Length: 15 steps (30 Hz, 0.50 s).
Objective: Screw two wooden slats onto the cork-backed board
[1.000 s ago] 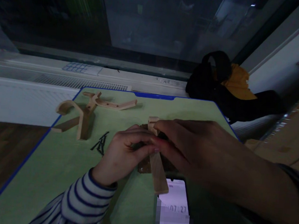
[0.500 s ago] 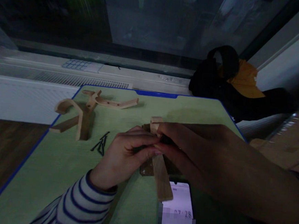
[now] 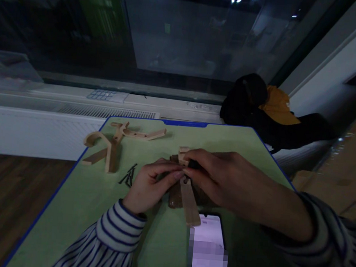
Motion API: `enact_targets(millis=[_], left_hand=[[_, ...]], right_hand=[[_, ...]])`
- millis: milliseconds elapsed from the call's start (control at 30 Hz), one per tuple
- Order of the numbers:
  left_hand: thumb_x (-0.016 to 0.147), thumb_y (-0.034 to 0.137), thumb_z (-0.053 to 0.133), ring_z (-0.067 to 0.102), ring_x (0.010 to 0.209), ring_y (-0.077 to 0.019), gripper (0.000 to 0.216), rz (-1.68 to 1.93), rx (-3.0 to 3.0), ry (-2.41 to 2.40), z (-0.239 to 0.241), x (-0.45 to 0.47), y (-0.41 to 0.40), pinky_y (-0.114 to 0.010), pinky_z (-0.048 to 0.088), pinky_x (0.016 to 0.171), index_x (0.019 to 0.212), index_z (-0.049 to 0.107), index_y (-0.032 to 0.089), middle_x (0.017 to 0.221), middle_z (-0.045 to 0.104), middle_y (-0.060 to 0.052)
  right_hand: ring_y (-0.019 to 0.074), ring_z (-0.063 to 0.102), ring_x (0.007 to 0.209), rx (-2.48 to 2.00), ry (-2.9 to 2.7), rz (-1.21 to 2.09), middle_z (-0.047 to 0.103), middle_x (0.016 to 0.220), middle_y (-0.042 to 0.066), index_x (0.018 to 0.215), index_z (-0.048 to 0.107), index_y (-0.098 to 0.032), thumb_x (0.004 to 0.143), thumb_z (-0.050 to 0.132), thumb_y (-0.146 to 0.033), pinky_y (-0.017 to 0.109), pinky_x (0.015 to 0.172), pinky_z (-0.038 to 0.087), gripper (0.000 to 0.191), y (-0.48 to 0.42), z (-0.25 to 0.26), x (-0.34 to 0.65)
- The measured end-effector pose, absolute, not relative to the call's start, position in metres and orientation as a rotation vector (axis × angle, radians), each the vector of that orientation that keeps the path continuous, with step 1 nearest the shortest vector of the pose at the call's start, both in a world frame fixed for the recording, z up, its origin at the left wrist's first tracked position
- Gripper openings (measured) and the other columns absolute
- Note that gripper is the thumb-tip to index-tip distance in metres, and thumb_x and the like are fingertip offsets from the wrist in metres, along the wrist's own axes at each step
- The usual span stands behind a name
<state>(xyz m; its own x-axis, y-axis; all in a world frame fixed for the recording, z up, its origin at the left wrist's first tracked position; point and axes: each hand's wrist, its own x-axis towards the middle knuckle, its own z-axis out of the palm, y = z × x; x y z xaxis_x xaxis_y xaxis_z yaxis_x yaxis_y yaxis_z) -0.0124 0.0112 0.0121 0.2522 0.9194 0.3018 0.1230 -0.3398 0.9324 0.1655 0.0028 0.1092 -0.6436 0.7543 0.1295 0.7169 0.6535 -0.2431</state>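
My left hand [image 3: 149,184] and my right hand [image 3: 223,178] meet over a light wooden strip [image 3: 189,202] that lies across a darker brown piece [image 3: 175,196] on the green mat [image 3: 82,208]. The fingertips of both hands pinch together at the strip's far part, near its pale upper end [image 3: 183,152]. What sits between the fingertips is too small and dark to name. Both wrists wear striped sleeves.
Curved wooden parts [image 3: 109,148] and a long bracket piece [image 3: 141,134] lie at the mat's far left. A small heap of black screws [image 3: 128,175] rests beside my left hand. A lit phone [image 3: 209,239] lies near the strip's end. A dark bag with an orange cap [image 3: 272,108] sits at right.
The view has pulled back and tilted up, so the hands look smaller. Both hands stay pinched over the same wooden strip, with little movement of the fingers.
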Motion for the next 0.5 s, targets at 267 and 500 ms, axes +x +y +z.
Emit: enact_targets(millis=[267, 500], left_hand=[[0.086, 0.025, 0.054, 0.064, 0.076, -0.0168, 0.02, 1.136, 1.796, 1.329, -0.003, -0.02, 0.008, -0.03, 0.053, 0.07, 0.096, 0.068, 0.015, 0.086, 0.071, -0.007], [0.075, 0.013, 0.056, 0.061, 0.096, -0.0215, 0.037, 1.05, 2.051, 1.273, -0.014, -0.034, -0.013, -0.039, 0.052, 0.085, 0.111, 0.061, 0.017, 0.105, 0.065, -0.01]], right_hand=[[0.0129, 0.064, 0.072, -1.273, -1.932, 0.415, 0.067, 0.092, 0.002, 0.1, 0.058, -0.021, 0.084, 0.058, -0.028, 0.021, 0.057, 0.051, 0.018, -0.01, 0.107, 0.217], [0.0176, 0.067, 0.086, -1.286, -1.379, 0.75, 0.068, 0.105, 0.005, 0.082, 0.055, -0.022, 0.077, 0.065, -0.031, 0.031, 0.076, 0.055, 0.014, -0.031, 0.022, 0.26]])
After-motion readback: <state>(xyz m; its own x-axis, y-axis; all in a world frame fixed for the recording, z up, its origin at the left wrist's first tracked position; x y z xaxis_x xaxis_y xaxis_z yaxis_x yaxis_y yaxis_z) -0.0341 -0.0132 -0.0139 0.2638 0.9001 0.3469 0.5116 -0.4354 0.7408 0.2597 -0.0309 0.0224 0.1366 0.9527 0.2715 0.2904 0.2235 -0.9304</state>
